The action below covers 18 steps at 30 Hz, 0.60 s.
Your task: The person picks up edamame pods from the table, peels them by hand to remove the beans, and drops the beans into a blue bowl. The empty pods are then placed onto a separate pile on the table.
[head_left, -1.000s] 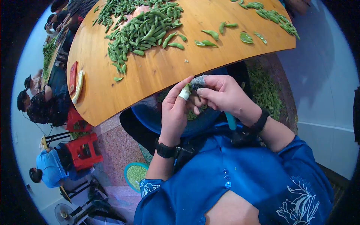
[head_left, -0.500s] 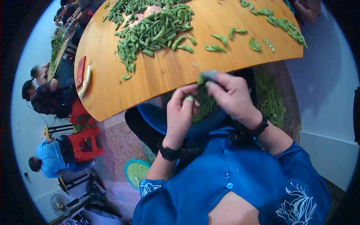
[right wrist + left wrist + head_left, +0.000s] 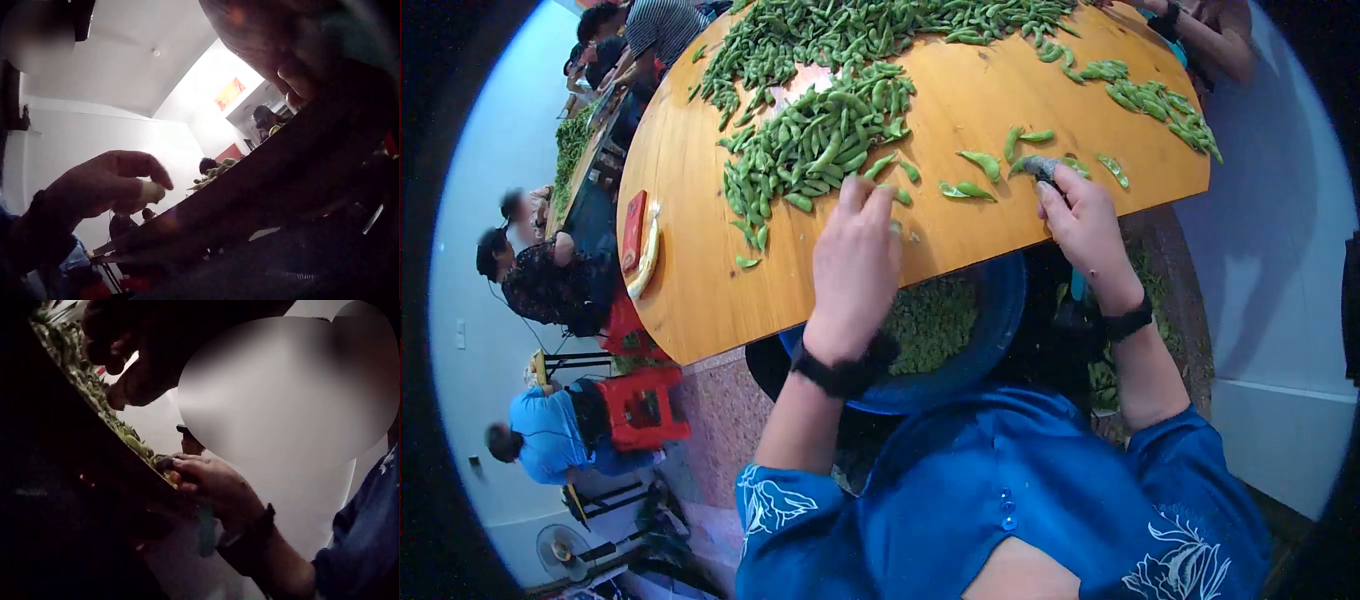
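My left hand [image 3: 858, 258] reaches over the table's near edge, fingertips right at a few green soybean pods [image 3: 882, 165] beside the big pile. Its fingers are loosely bent and blurred; in the right wrist view the left hand [image 3: 103, 184] shows a gap between finger and thumb, and pale tape [image 3: 151, 192] round the thumb. My right hand [image 3: 1088, 225] is farther right above the tabletop, with grey wrap [image 3: 1040, 168] on the index finger. Between its thumb and index finger it pinches a green pod [image 3: 1018, 165], partly hidden. Loose pods [image 3: 980, 165] lie just left of that hand.
The wooden table [image 3: 700, 290] bears a large pod pile [image 3: 820, 140] and a row of pods [image 3: 1160, 105] at the right. A red phone-like object [image 3: 634, 230] lies at the left. Below the edge, a blue tub [image 3: 1010, 300] holds green beans. Other people sit at left.
Both hands have parted from above the tub and moved forward over the table, the left to the pile, the right with the pod to the loose pods. The head view has shifted slightly.
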### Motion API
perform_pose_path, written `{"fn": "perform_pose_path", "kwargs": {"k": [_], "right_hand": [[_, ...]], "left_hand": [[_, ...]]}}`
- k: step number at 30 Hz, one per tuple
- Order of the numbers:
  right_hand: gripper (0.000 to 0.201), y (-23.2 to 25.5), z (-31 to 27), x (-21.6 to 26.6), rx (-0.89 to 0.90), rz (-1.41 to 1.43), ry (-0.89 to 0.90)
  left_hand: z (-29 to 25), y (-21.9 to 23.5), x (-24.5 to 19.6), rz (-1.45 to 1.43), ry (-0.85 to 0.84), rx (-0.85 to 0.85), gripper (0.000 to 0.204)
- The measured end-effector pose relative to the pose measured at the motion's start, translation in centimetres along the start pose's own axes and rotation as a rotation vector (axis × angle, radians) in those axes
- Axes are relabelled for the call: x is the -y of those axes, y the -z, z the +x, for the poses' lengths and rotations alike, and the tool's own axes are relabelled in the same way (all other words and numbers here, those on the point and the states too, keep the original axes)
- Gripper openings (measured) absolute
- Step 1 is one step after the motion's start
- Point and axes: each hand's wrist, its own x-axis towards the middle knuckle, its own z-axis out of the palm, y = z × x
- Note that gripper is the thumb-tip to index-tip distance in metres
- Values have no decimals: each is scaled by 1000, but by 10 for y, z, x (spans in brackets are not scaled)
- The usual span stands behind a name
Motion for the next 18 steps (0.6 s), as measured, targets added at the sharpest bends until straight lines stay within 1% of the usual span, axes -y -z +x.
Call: {"fn": "perform_pose_path", "kwargs": {"k": [1, 2, 3, 4, 5, 6, 8, 9, 10, 11, 12, 13, 14, 15, 16, 18], "right_hand": [[24, 1, -2, 1, 38, 21, 11], [26, 1, -4, 3, 78, 42, 22], [26, 1, -6, 5, 75, 42, 25], [28, -2, -10, 9, 144, 89, 24], [30, -5, -14, 12, 215, 136, 21], [30, -7, -18, 19, 213, 138, 20], [31, -12, -23, 33, 373, 349, -167], [32, -17, -24, 31, 399, 391, -167], [32, -19, -26, 34, 389, 395, -175], [30, -20, -27, 39, 460, 487, -251], [29, -21, -28, 43, 533, 579, -327], [23, -23, -29, 45, 568, 591, -384], [23, -25, -31, 45, 566, 593, -387], [20, -26, -34, 46, 603, 600, -392], [18, -28, -36, 47, 641, 606, -397], [17, -32, -41, 46, 657, 595, -395]], "left_hand": [[8, -5, 7, -12, -80, -50, 11], [14, -8, 13, -11, -82, -52, 11], [20, -9, 16, 13, -48, 57, 14], [24, -11, 20, 38, -13, 168, 17], [24, -16, 24, 29, -26, 143, 19], [22, -17, 23, 31, -28, 145, 19], [13, -18, 16, 18, -65, 58, 20], [6, -17, 11, 17, -74, 66, 20], [-3, -16, 5, -247, 55, 113, 24], [-12, -15, 0, -510, 191, 160, 27], [-20, -14, -4, -511, 189, 169, 27], [-28, -14, -7, -550, 168, 165, 31], [-34, -13, -9, -588, 146, 158, 35], [-40, -12, -14, -669, 179, 136, 49], [-45, -13, -14, -669, 183, 138, 49], [-53, -15, -13, -434, 8, 65, 51]]}}
